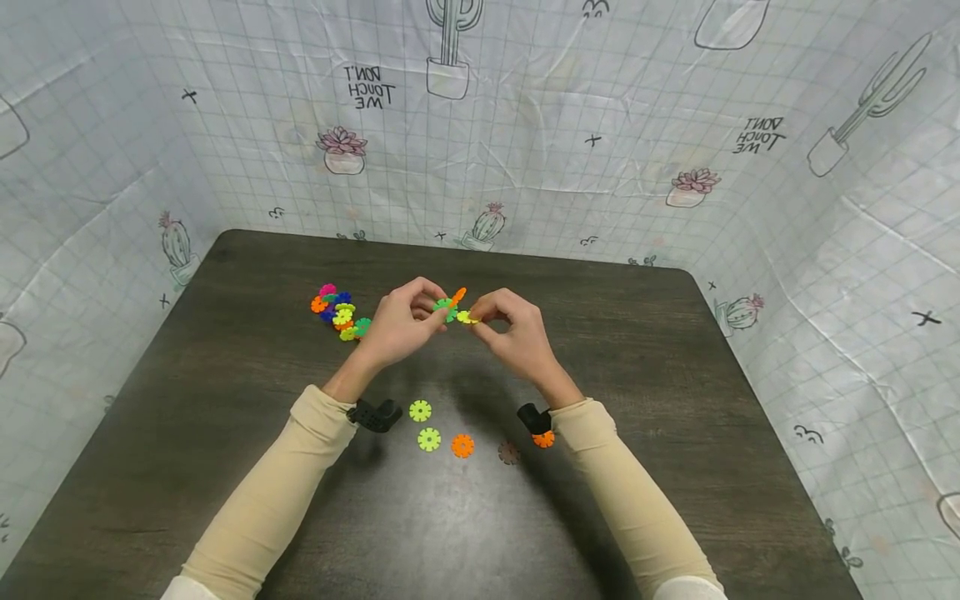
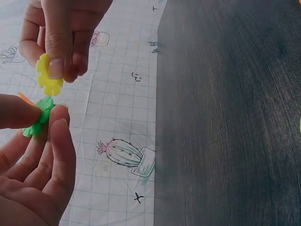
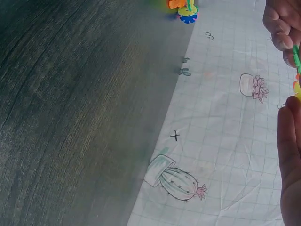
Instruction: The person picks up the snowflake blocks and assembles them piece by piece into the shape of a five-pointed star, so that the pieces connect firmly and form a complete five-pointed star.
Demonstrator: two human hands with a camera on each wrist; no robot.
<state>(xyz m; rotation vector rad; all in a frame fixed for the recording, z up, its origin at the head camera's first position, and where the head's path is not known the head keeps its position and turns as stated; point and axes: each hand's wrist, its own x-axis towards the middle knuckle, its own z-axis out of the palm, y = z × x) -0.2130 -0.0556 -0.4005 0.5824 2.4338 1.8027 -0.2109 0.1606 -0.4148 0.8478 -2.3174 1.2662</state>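
Note:
My left hand [image 1: 406, 326] pinches a green notched disc [image 1: 444, 309] between thumb and fingers, above the table. An orange disc [image 1: 457, 297] stands at an angle, joined to the green one. In my right hand [image 1: 516, 332] a yellow notched disc [image 1: 466, 317] is pinched between thumb and forefinger. In the left wrist view the yellow disc [image 2: 49, 77] is edge to edge with the green disc [image 2: 39, 117]; whether their notches interlock, I cannot tell. The right wrist view shows the green disc [image 3: 296, 59] and my right hand [image 3: 292, 150] only partly, at its right edge.
A joined cluster of coloured discs [image 1: 342, 314] lies on the dark wooden table [image 1: 645, 358], left of my left hand. Several loose discs, among them a yellow-green disc [image 1: 429, 439], an orange disc [image 1: 462, 446] and a brown disc [image 1: 509, 452], lie nearer me. A patterned curtain [image 1: 525, 150] surrounds the table.

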